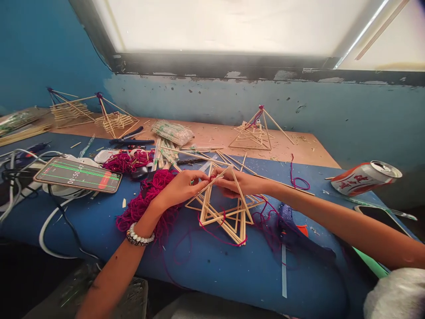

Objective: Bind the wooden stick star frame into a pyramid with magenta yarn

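A pyramid frame of thin wooden sticks (226,217) stands tilted on the blue table covering (206,270), with magenta thread looped around its lower sticks. My left hand (181,188), a beaded bracelet at its wrist, pinches the frame's top from the left. My right hand (235,184) comes in from the right and grips the same top, fingertips close to my left fingers. The joint between my fingers is hidden. A tangled heap of magenta yarn (148,204) lies against my left wrist, with a thread running toward my fingers.
Finished stick pyramids (254,133) stand on the wooden shelf behind, beside a bundle of sticks (172,133) and pliers (131,141). A phone showing a timer (78,175) and tangled cables lie left. A crushed drink can (365,177) lies right, near a blue glue gun (299,235).
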`<state>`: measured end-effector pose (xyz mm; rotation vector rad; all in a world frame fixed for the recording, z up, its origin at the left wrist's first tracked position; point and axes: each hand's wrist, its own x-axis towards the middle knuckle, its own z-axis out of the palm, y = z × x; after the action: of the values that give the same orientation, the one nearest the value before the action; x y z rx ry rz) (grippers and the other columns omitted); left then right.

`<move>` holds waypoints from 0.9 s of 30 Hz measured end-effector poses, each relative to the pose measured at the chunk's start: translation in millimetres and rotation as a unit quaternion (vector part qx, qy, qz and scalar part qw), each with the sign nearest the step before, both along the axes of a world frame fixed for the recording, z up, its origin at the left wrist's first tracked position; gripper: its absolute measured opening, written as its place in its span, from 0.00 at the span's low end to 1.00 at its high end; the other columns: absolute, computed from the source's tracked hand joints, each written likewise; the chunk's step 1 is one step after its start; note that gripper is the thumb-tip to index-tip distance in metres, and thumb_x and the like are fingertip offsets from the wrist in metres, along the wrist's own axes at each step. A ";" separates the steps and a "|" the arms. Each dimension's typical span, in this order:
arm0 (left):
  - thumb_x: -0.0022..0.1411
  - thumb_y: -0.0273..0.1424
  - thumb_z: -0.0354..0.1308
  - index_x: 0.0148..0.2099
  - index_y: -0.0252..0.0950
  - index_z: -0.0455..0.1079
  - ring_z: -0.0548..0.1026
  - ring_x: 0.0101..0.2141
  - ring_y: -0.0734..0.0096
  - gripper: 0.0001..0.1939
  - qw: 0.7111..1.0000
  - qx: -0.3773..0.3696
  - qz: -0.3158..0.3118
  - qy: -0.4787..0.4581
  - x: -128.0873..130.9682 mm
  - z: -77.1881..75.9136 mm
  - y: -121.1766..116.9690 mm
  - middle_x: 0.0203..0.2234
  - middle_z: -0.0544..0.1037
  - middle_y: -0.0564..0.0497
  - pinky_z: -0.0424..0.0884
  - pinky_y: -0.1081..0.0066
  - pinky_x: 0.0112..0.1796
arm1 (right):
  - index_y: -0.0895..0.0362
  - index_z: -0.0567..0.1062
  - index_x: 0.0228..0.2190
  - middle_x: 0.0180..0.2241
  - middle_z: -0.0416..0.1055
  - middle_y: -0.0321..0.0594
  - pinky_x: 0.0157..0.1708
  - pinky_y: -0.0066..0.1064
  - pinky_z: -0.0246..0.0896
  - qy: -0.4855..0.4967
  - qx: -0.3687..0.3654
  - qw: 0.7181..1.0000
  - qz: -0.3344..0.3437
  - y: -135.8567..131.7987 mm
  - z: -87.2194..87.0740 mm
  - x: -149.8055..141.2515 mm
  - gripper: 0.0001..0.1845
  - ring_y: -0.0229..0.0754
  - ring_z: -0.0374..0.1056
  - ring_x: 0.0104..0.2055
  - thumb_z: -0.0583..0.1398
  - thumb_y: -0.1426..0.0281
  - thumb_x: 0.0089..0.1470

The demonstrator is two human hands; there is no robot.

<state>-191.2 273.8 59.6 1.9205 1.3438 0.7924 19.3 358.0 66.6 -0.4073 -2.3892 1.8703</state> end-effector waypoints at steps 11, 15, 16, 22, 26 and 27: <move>0.67 0.43 0.56 0.39 0.34 0.80 0.68 0.31 0.73 0.18 0.997 -0.050 -0.042 -0.042 -3.4 1.2 8.5 0.30 0.77 0.51 0.61 0.72 0.32 | 0.56 0.61 0.37 0.18 0.56 0.25 0.18 0.22 0.43 -0.009 -0.016 0.999 -0.043 -3.7 -6.8 -3.7 0.19 0.28 0.48 0.18 0.50 0.51 0.68; 0.67 0.45 0.54 0.38 0.33 0.80 0.66 0.27 0.75 0.21 0.997 -0.059 -0.032 -0.047 -5.4 1.4 6.0 0.26 0.76 0.52 0.58 0.73 0.27 | 0.55 0.61 0.43 0.17 0.57 0.23 0.16 0.22 0.42 0.021 -0.036 0.998 -0.044 -0.9 -17.0 -1.6 0.17 0.29 0.47 0.17 0.52 0.53 0.68; 0.67 0.46 0.55 0.39 0.33 0.80 0.66 0.27 0.75 0.22 0.996 -0.065 -0.029 -0.053 -6.0 1.2 5.6 0.27 0.77 0.52 0.58 0.73 0.27 | 0.55 0.61 0.45 0.17 0.58 0.23 0.16 0.22 0.42 0.031 -0.042 0.998 -0.041 -0.4 -18.0 -0.3 0.17 0.29 0.47 0.16 0.51 0.54 0.68; 0.62 0.45 0.61 0.39 0.34 0.81 0.74 0.30 0.73 0.19 0.987 -0.111 0.014 -0.114 -8.2 -3.4 6.7 0.31 0.82 0.49 0.65 0.74 0.32 | 0.59 0.70 0.44 0.18 0.59 0.27 0.19 0.22 0.47 0.026 -0.006 0.999 -0.023 -0.8 -6.7 8.0 0.19 0.29 0.51 0.18 0.49 0.57 0.70; 0.57 0.44 0.67 0.38 0.34 0.81 0.77 0.32 0.70 0.17 0.983 -0.100 0.058 -0.141 -9.1 -8.6 8.9 0.34 0.83 0.47 0.68 0.73 0.33 | 0.61 0.72 0.42 0.17 0.59 0.27 0.19 0.23 0.47 -0.030 0.006 0.999 -0.030 -0.6 1.6 10.7 0.20 0.29 0.50 0.18 0.51 0.57 0.69; 0.56 0.44 0.67 0.37 0.34 0.81 0.77 0.33 0.70 0.17 0.983 -0.097 0.062 -0.145 -9.1 -9.9 9.3 0.34 0.84 0.47 0.69 0.72 0.34 | 0.61 0.72 0.42 0.17 0.60 0.28 0.19 0.23 0.47 -0.042 0.000 0.999 -0.026 0.2 2.1 11.2 0.21 0.29 0.51 0.18 0.51 0.56 0.68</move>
<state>-200.3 283.2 49.7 1.5166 1.3160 0.9256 30.5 358.2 68.7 -0.5525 -2.4058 1.8663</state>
